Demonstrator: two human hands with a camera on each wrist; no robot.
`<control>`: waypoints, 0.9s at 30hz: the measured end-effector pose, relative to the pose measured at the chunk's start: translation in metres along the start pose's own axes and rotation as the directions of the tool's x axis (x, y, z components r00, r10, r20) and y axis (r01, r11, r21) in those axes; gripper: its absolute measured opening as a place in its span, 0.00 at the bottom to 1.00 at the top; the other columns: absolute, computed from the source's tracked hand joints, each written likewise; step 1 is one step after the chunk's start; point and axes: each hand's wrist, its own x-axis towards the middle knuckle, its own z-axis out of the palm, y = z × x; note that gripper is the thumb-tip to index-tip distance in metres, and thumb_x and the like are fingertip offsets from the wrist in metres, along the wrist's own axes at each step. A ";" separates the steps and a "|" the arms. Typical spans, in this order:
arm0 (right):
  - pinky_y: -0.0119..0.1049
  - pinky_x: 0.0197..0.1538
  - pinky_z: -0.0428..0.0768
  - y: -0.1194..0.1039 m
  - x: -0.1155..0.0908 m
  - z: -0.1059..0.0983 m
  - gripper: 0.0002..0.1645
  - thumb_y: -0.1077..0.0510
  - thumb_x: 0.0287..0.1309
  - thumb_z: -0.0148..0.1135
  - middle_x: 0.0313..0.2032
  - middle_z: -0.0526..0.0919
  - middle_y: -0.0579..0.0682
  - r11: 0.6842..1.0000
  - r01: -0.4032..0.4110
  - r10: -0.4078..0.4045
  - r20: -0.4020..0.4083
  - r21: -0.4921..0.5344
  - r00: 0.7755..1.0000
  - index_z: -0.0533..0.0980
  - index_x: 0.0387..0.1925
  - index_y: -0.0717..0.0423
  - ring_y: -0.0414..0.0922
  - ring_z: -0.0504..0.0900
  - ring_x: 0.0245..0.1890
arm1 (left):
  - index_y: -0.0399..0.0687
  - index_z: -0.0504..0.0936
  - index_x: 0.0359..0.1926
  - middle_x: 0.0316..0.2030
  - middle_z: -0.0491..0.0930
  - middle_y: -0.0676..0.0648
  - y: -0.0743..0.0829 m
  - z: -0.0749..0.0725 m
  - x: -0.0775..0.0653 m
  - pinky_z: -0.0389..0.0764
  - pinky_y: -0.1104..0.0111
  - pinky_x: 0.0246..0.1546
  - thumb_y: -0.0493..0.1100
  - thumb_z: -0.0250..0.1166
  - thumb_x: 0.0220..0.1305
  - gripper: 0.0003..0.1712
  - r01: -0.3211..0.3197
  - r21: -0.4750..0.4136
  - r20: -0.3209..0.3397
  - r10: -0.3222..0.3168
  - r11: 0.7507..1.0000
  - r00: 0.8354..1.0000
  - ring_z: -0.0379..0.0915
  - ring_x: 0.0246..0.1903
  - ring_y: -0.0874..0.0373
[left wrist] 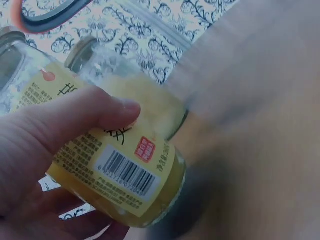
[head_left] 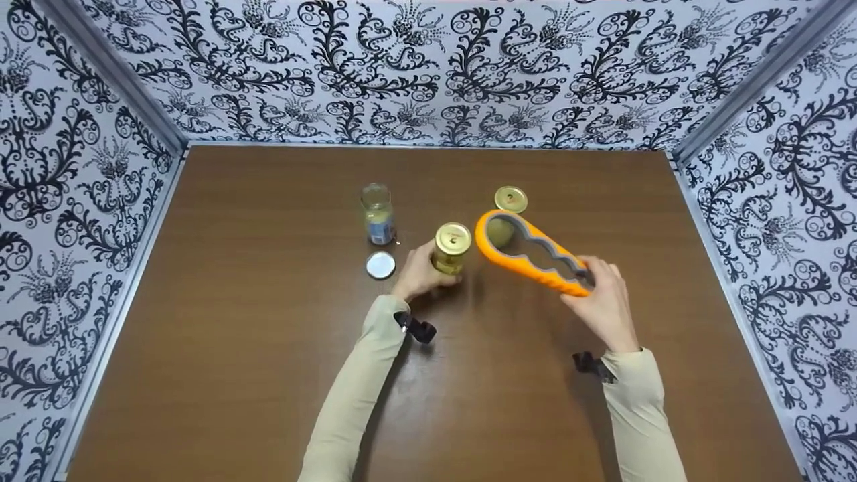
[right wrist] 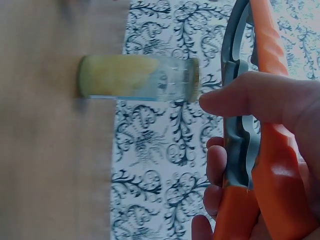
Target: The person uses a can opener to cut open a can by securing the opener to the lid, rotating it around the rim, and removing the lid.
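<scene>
My left hand (head_left: 423,273) grips a glass jar (head_left: 450,261) with a gold lid. In the left wrist view the thumb lies across the yellow label of this jar (left wrist: 132,170), which bears a barcode. My right hand (head_left: 606,301) holds an orange jar opener (head_left: 535,271) by its lower end, its grey scalloped inner edge facing in. The opener's rounded far end stands just right of the held jar's lid. Behind the opener is a second gold-lidded jar (head_left: 511,199), partly hidden by it; the right wrist view shows this jar (right wrist: 125,75) with pale yellow contents.
To the left stands a lidless glass jar (head_left: 377,217) with a blue label. A white round lid (head_left: 380,265) lies on the brown table (head_left: 254,321) in front of it. Patterned panels (head_left: 402,73) wall the table at the back and sides.
</scene>
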 end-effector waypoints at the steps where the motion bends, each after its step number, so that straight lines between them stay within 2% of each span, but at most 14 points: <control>1: 0.51 0.44 0.66 -0.003 0.002 -0.001 0.32 0.72 0.31 0.73 0.40 0.81 0.62 1.000 0.012 -0.012 0.002 0.003 1.000 0.76 0.46 0.66 0.58 0.71 0.41 | 0.37 0.78 0.50 0.44 0.82 0.42 0.001 0.001 -0.002 0.76 0.61 0.49 0.35 0.80 0.39 0.33 0.001 -0.008 0.001 -0.001 1.000 1.000 0.78 0.44 0.49; 6: 0.49 0.44 0.65 -0.016 0.010 0.001 0.32 0.71 0.28 0.73 0.38 0.81 0.60 0.996 0.088 -0.089 0.010 0.007 0.996 0.77 0.45 0.65 0.57 0.71 0.39 | 0.37 0.78 0.50 0.44 0.82 0.42 0.007 0.005 -0.010 0.76 0.62 0.49 0.33 0.80 0.38 0.33 0.001 -0.039 0.003 -0.001 0.999 1.000 0.78 0.44 0.49; 13: 0.48 0.43 0.65 -0.029 0.016 0.008 0.33 0.71 0.26 0.73 0.37 0.81 0.59 0.987 0.160 -0.160 0.037 0.015 0.986 0.77 0.45 0.65 0.57 0.71 0.38 | 0.39 0.79 0.45 0.39 0.82 0.44 0.014 0.009 -0.016 0.76 0.63 0.46 0.35 0.80 0.36 0.30 -0.015 0.019 0.022 0.015 1.000 1.000 0.77 0.40 0.50; 16: 0.50 0.44 0.65 -0.035 0.017 0.013 0.34 0.71 0.25 0.74 0.37 0.81 0.58 0.979 0.202 -0.202 0.050 0.014 0.978 0.78 0.45 0.65 0.58 0.71 0.38 | 0.36 0.80 0.43 0.37 0.83 0.43 0.017 0.012 -0.021 0.77 0.63 0.44 0.35 0.81 0.35 0.29 -0.036 0.034 0.014 0.036 0.999 0.999 0.78 0.38 0.49; 18: 0.52 0.45 0.65 -0.040 0.018 0.017 0.34 0.71 0.25 0.75 0.38 0.82 0.57 0.973 0.229 -0.229 0.062 0.011 0.971 0.78 0.45 0.64 0.58 0.72 0.39 | 0.34 0.80 0.45 0.39 0.83 0.40 0.019 0.015 -0.024 0.76 0.62 0.47 0.35 0.81 0.34 0.32 -0.067 0.035 0.009 0.067 0.997 0.998 0.78 0.41 0.48; 20: 0.52 0.45 0.64 -0.044 0.017 0.021 0.34 0.70 0.26 0.76 0.38 0.82 0.57 0.970 0.245 -0.245 0.079 0.006 0.966 0.78 0.45 0.64 0.58 0.72 0.39 | 0.31 0.78 0.49 0.44 0.81 0.38 0.020 0.017 -0.026 0.74 0.62 0.51 0.33 0.80 0.35 0.35 -0.097 0.003 0.018 0.097 0.995 0.995 0.77 0.45 0.46; 23: 0.53 0.45 0.64 -0.049 0.016 0.026 0.34 0.69 0.26 0.76 0.38 0.82 0.56 0.968 0.250 -0.247 0.101 -0.014 0.964 0.77 0.45 0.63 0.58 0.71 0.40 | 0.28 0.73 0.57 0.52 0.77 0.35 0.021 0.022 -0.028 0.68 0.63 0.59 0.29 0.77 0.37 0.41 -0.110 -0.088 0.052 0.114 0.990 0.992 0.73 0.53 0.44; 25: 0.52 0.44 0.63 -0.052 0.015 0.028 0.35 0.69 0.26 0.77 0.38 0.81 0.57 0.968 0.250 -0.245 0.111 -0.030 0.963 0.77 0.46 0.64 0.58 0.71 0.41 | 0.29 0.72 0.58 0.53 0.77 0.35 0.021 0.024 -0.029 0.66 0.64 0.60 0.27 0.76 0.38 0.41 -0.093 -0.130 0.068 0.103 0.987 0.992 0.72 0.54 0.45; 27: 0.52 0.44 0.64 -0.054 0.015 0.030 0.35 0.68 0.27 0.77 0.39 0.81 0.57 0.966 0.254 -0.247 0.116 -0.046 0.962 0.77 0.46 0.64 0.58 0.72 0.42 | 0.29 0.74 0.56 0.52 0.78 0.36 0.022 0.026 -0.030 0.67 0.64 0.60 0.27 0.76 0.37 0.39 -0.088 -0.128 0.066 0.097 0.988 0.993 0.73 0.53 0.45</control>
